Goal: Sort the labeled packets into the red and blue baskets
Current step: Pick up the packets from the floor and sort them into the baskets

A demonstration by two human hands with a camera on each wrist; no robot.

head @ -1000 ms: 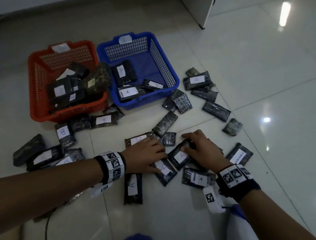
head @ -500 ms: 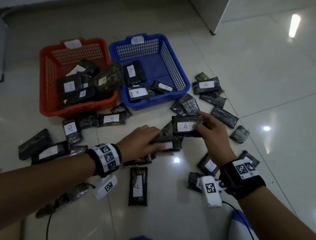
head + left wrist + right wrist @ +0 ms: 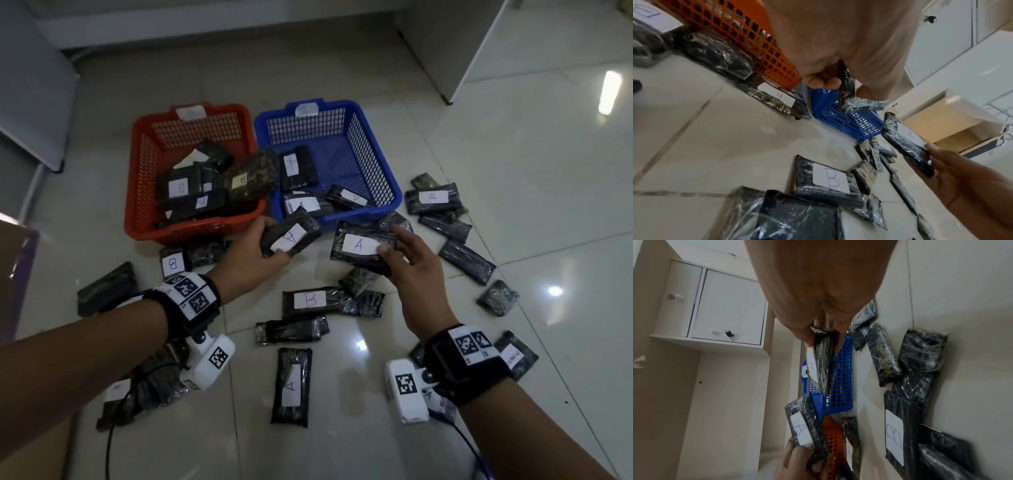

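Note:
A red basket (image 3: 191,236) and a blue basket (image 3: 376,161) stand side by side on the tiled floor, each holding several dark wrapped packets. My left hand (image 3: 265,240) grips a packet labeled A (image 3: 291,236) just in front of the gap between the two baskets. My right hand (image 3: 390,240) pinches another packet labeled A (image 3: 359,245) by its right end, in front of the blue basket's near wall. The left wrist view shows my left hand's packet (image 3: 846,91) edge-on above the blue basket (image 3: 844,120). In the right wrist view the right hand's packet (image 3: 822,361) hangs before the blue basket (image 3: 840,386).
Several loose packets lie on the floor around my hands, among them a B packet (image 3: 310,299), an A packet (image 3: 291,387) and an A packet (image 3: 433,197) right of the blue basket. White cabinets (image 3: 462,44) stand at the back right. A cardboard box (image 3: 13,257) is at the left.
Both hands picked a packet labeled A out of the floor pile, lifted it and carried it forward toward the baskets. A packet labeled B now lies uncovered where they were.

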